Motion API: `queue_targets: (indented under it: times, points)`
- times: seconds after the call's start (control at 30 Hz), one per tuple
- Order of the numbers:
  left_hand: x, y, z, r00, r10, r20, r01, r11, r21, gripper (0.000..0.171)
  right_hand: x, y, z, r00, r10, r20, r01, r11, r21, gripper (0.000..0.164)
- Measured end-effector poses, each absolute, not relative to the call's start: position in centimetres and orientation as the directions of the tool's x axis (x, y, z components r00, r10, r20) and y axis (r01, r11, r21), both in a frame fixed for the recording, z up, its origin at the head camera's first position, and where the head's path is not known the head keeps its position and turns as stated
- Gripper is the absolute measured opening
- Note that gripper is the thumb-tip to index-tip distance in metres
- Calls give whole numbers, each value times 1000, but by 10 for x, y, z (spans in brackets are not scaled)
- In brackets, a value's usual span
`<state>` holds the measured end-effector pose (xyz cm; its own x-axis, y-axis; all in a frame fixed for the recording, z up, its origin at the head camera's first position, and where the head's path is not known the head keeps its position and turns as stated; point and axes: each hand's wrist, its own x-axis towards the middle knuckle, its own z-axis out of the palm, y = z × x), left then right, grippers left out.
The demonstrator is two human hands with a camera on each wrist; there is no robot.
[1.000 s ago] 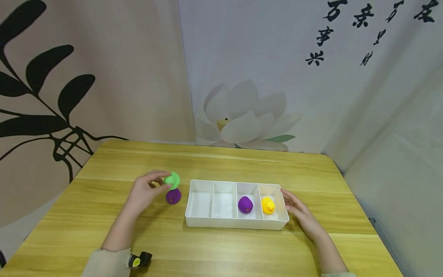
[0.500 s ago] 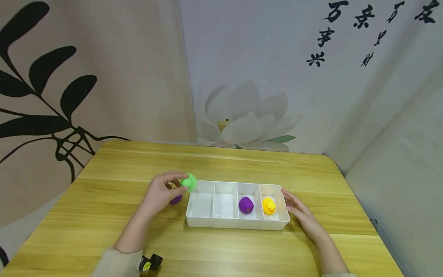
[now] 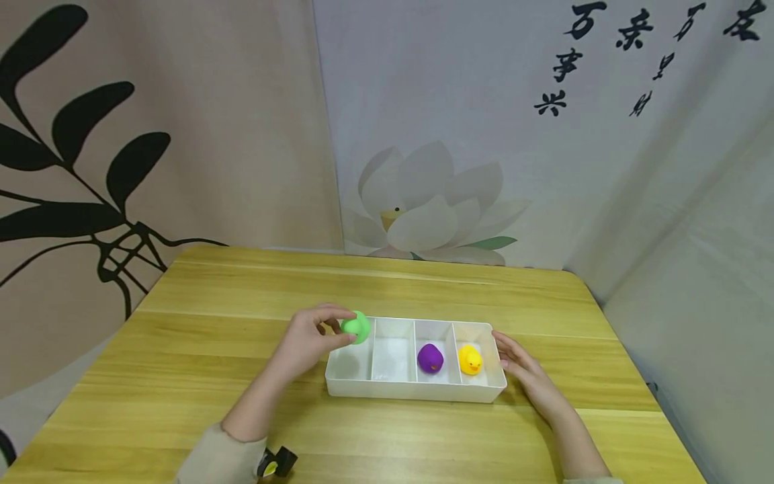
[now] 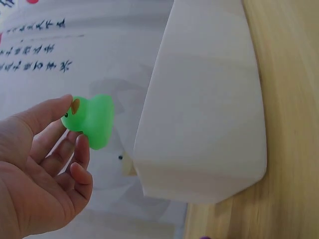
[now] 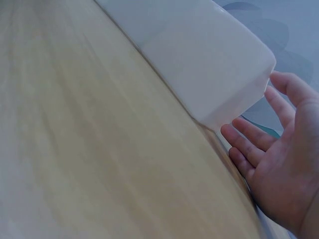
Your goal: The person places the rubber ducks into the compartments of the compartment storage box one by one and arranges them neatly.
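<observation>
Between thumb and fingertips, my left hand (image 3: 310, 339) pinches a green rubber duck (image 3: 359, 327), held above the leftmost compartment of a white divided box (image 3: 417, 390). The left wrist view shows the green duck (image 4: 97, 119) clear of the box's wall (image 4: 199, 114). My right hand (image 3: 527, 374) rests its fingertips at the box's right end; in the right wrist view these fingers (image 5: 246, 137) are extended against the end wall. A purple duck (image 3: 430, 359) sits in the third compartment from the left, and a yellow duck (image 3: 469, 360) in the rightmost one.
The wooden table (image 3: 423, 444) carries the box near its middle. A printed curtain (image 3: 459, 101) hangs behind the table's far edge. A small black device (image 3: 278, 462) is worn at the left wrist.
My left hand has carried the green duck rightward, from left of the box to over its leftmost compartment. Another purple duck on the table is now hidden behind that hand. The right hand stays put.
</observation>
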<state>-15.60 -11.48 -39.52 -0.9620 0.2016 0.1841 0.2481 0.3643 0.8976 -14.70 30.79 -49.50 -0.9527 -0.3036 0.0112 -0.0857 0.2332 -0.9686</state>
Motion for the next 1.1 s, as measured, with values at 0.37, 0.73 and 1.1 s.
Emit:
queue_targets:
  times: [0.37,0.73,1.1]
  points:
    - [-156,-94,-398,-949,279,149,245,350,904,25,-148,309,-495,-952,-306,7,-86,246,-965,51]
    - [-162,-79,-406,-931,337,137,255,338,906,25,-148,309,-496,-950,-312,15,-90,225,-970,51]
    - [-169,-69,-418,-928,361,88,222,349,911,25,-148,309,-496,-950,-312,14,-91,234,-968,51]
